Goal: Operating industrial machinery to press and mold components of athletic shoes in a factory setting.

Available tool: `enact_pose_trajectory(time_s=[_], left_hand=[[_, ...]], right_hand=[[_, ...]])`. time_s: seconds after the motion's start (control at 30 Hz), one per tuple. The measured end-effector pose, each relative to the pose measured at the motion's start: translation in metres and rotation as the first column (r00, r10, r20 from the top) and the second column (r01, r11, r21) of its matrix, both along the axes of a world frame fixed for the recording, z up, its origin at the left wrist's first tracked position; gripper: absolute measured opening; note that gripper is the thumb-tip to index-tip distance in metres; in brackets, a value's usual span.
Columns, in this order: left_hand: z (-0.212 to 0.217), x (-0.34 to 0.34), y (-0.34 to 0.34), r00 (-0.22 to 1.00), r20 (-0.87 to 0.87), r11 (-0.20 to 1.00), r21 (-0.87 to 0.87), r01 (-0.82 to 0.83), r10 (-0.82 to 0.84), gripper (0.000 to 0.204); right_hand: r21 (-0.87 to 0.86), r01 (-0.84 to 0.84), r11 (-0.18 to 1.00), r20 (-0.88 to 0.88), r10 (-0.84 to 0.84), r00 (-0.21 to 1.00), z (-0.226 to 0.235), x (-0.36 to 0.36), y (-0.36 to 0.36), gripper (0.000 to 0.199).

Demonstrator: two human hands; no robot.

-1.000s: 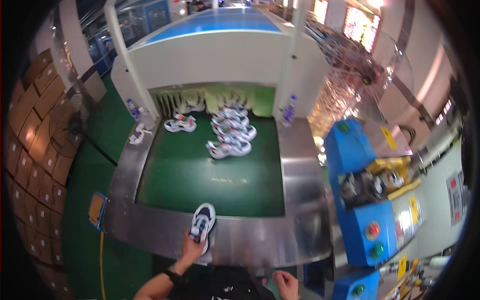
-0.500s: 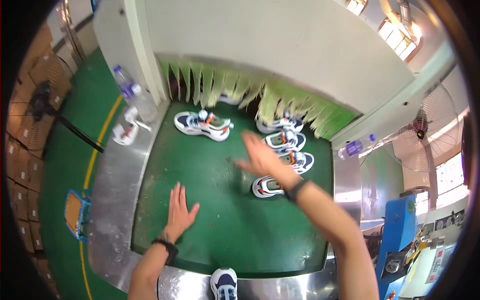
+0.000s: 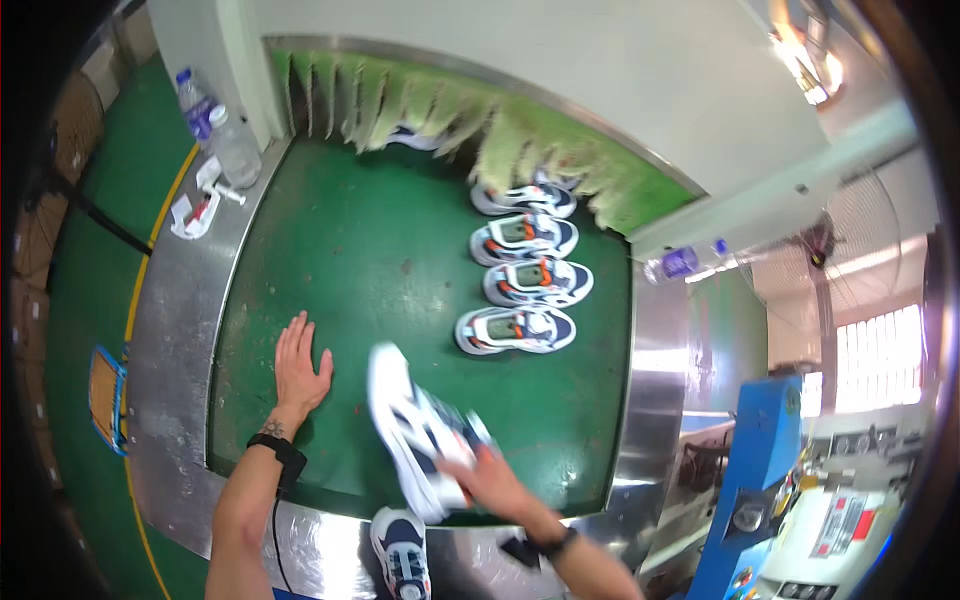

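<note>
My right hand [image 3: 492,483] grips a white and navy sneaker [image 3: 412,430] by its heel end, low over the near part of the green belt [image 3: 330,230]. The sneaker is tilted and a little blurred, its toe pointing away from me. To the left, my left hand [image 3: 301,372] is open, fingers stretched out over the belt, holding nothing. A matching sneaker [image 3: 403,550] stands on the near metal rim, just below the held one. Several more sneakers [image 3: 538,283] form a row on the belt's right half.
Beyond the belt hangs a torn green fringe curtain [image 3: 520,140], with another sneaker [image 3: 412,138] partly under it. Plastic bottles [image 3: 235,147] and crumpled white scraps [image 3: 195,212] lie on the left metal ledge. A bottle [image 3: 680,263] lies on the right ledge; a blue machine [image 3: 745,480] stands farther right.
My right hand has taken the lone sneaker from the belt's far left and brought it toward me. My left hand stays open. The whole view has shifted.
</note>
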State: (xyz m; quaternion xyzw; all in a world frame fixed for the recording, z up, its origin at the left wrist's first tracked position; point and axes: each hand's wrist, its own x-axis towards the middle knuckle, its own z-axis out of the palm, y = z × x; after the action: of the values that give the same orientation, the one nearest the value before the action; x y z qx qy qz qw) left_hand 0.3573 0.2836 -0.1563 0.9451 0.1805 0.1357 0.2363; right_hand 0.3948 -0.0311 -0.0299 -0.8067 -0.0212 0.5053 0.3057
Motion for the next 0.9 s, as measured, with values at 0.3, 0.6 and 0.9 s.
enact_pose_trajectory(time_s=[0.3, 0.6, 0.9], left_hand=[[0.189, -0.090, -0.285, 0.719, 0.370, -0.082, -0.912, 0.402, -0.588, 0.115], [0.285, -0.205, -0.534, 0.466, 0.365, -0.210, -0.913, 0.351, -0.806, 0.075], [0.331, -0.362, -0.889, 0.024, 0.309, -0.279, -0.887, 0.367, -0.951, 0.079]], right_hand=[[0.427, 0.663, 0.615, 0.096, -0.760, 0.643, 0.169, -0.207, -0.215, 0.036], [0.876, 0.465, 0.125, 0.026, -0.977, 0.213, 0.185, -0.374, -0.370, 0.061], [0.852, 0.356, -0.384, -0.066, -0.754, -0.654, 0.221, -0.683, -0.599, 0.048]])
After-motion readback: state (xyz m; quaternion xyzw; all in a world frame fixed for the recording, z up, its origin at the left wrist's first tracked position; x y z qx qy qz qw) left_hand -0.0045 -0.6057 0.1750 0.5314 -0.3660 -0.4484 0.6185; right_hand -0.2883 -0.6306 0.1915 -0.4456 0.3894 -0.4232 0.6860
